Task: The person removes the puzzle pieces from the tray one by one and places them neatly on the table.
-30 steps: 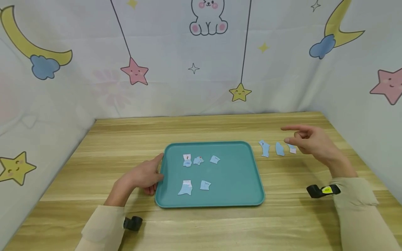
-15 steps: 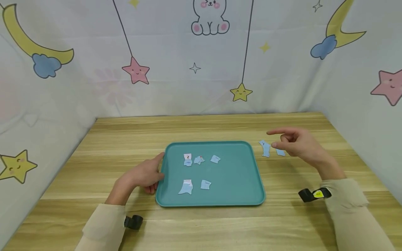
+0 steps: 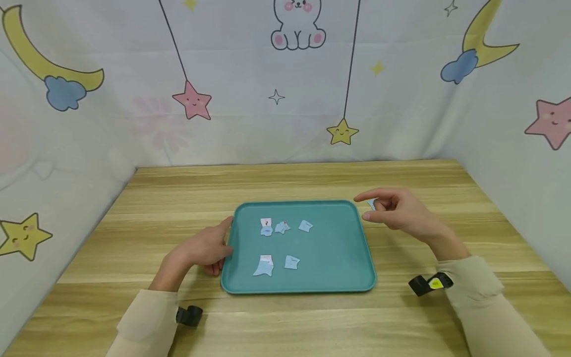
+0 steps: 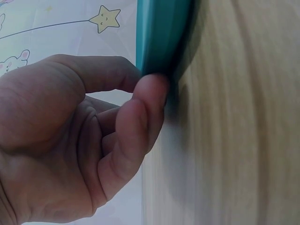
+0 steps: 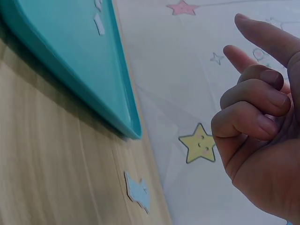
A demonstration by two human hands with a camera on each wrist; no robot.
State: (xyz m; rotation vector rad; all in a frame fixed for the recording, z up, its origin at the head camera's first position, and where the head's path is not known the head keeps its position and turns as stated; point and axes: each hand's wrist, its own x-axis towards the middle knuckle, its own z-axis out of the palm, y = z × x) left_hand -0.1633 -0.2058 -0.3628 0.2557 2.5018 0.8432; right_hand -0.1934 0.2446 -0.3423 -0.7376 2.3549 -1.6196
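A teal tray (image 3: 334, 248) lies on the table with several small pale-blue, irregular pieces on it, like jigsaw puzzle pieces. One piece (image 3: 265, 227) sits in the upper row, another (image 3: 263, 266) in the lower. My left hand (image 3: 202, 248) holds the tray's left rim, thumb and fingers at its edge (image 4: 161, 37). Above the table by the tray's upper right corner is my right hand (image 3: 399, 213), index finger and thumb spread apart with nothing between them, its other fingers curled. A loose piece (image 5: 137, 191) lies beside the tray there, mostly hidden by this hand in the head view.
The wooden table (image 3: 285, 325) backs onto a pale fabric backdrop (image 3: 241, 134) printed with stars, moons and a bear. Similar fabric hangs at both sides. Black wrist cameras sit at both cuffs.
My right hand has moved left and slightly nearer, from over the rightmost loose pieces to the tray's upper right corner, now covering the pieces there. The left hand and tray stay put.
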